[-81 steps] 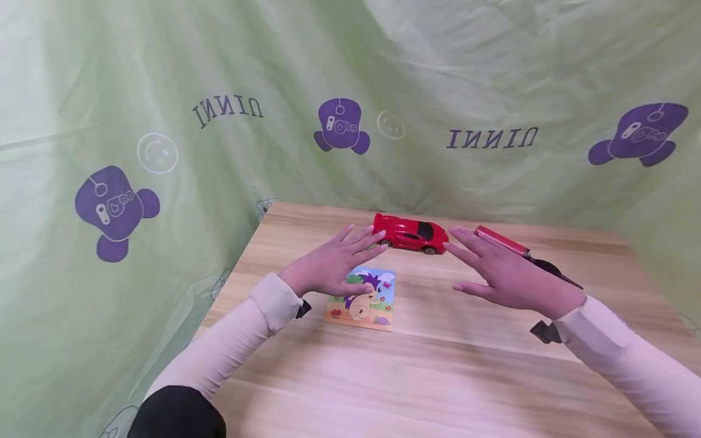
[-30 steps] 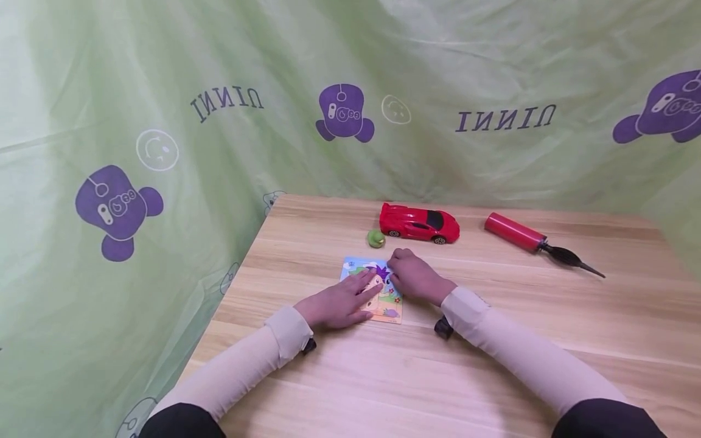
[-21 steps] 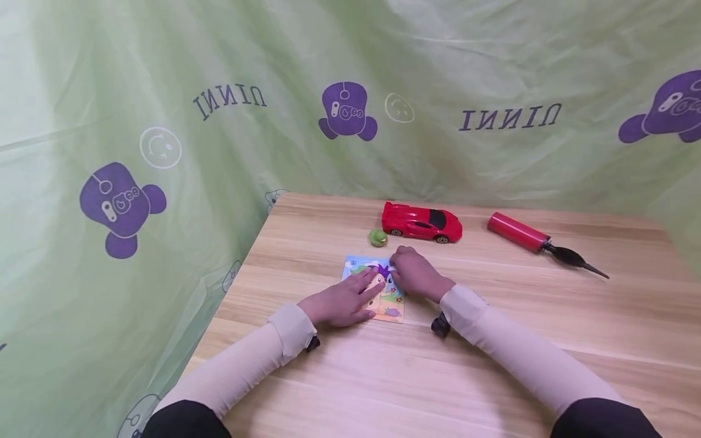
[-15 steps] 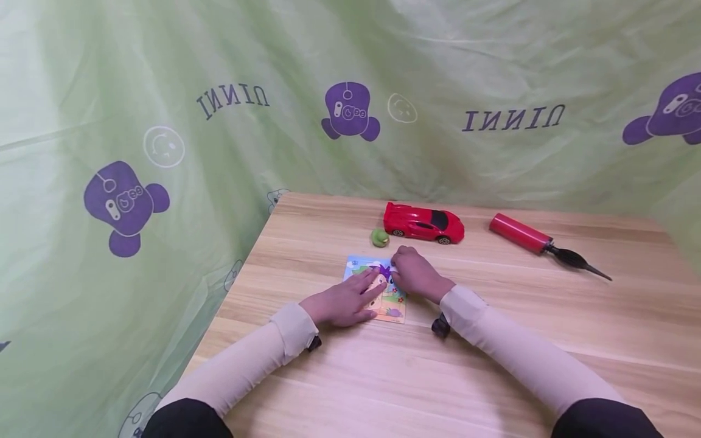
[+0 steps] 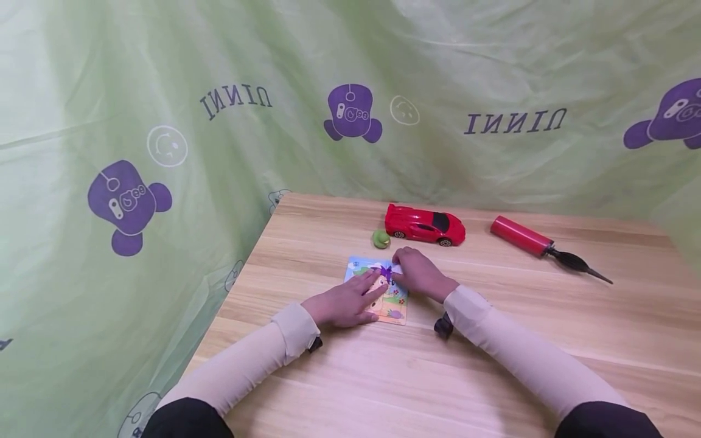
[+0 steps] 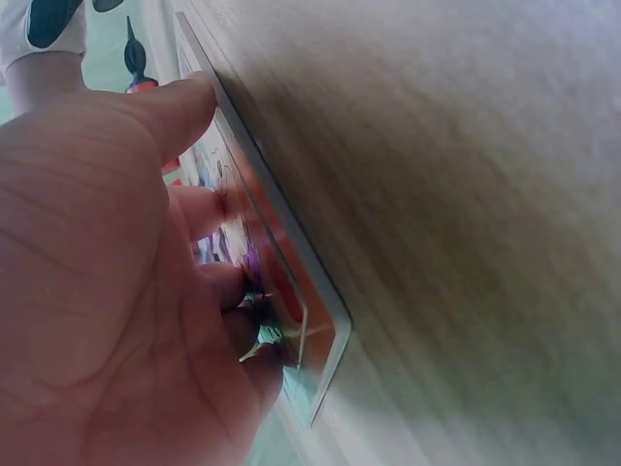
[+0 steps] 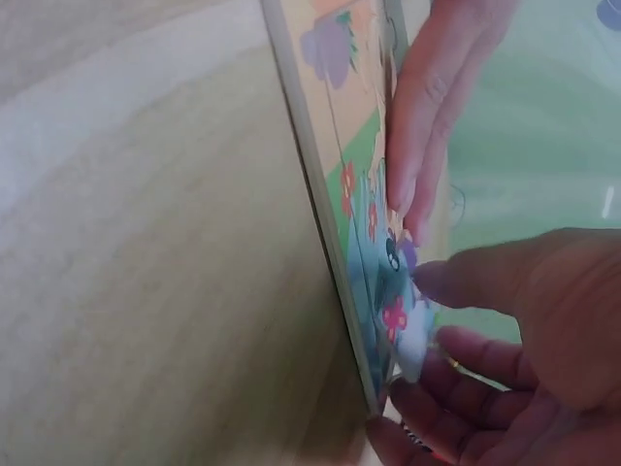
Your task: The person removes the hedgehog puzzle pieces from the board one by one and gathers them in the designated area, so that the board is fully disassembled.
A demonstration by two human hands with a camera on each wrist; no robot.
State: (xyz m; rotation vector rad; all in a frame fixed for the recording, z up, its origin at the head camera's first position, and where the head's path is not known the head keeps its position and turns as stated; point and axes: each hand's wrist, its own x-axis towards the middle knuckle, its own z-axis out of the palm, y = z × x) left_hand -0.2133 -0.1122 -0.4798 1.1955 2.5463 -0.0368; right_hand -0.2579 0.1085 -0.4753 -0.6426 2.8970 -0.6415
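Observation:
A square picture puzzle (image 5: pixel 395 314) with a purple-haired cartoon animal lies on the table. My left hand (image 5: pixel 344 304) rests on its left part, fingers spread across the picture. In the left wrist view, the thumb (image 6: pixel 194 102) lies at the near edge of the puzzle's tray (image 6: pixel 325 301). My right hand (image 5: pixel 421 275) is at the upper right corner. Between thumb and fingers it pinches a pale blue puzzle piece (image 7: pixel 412 335) with a pink-red butterfly, tilted up out of the tray in the right wrist view. The left palm hides much of the picture.
Just behind the puzzle sits a small green toy figure (image 5: pixel 380 239). A red toy car (image 5: pixel 425 225) stands beside it. At the back right lies a red hand pump (image 5: pixel 523 236) with a black nozzle. A green printed curtain (image 5: pixel 296 158) hangs behind the wooden table (image 5: pixel 356 377).
Both hands were raised over the table at first, then came down to the puzzle. Through the last second they stay almost in place, the right one pinching the corner piece.

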